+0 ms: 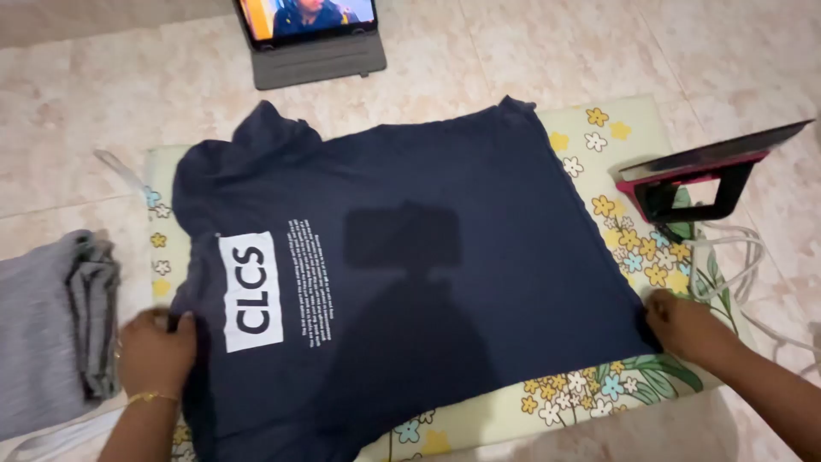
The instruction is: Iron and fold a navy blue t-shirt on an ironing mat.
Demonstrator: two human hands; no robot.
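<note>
A dark navy T-shirt (445, 257) with a white printed patch lies spread flat on a floral padded mat (599, 128) on the floor. My left hand (156, 351), with a gold bangle at the wrist, grips the shirt's left edge near the white patch. My right hand (684, 323) pinches the shirt's right edge at the lower corner. Both hands hold the cloth against the mat. A shadow of my head falls across the middle of the shirt.
A clothes iron (701, 175) stands upright at the mat's right side, its white cord (744, 257) looping beside my right arm. Folded grey clothes (51, 334) lie at the left. A tablet in a grey case (312, 38) sits on the tiled floor beyond.
</note>
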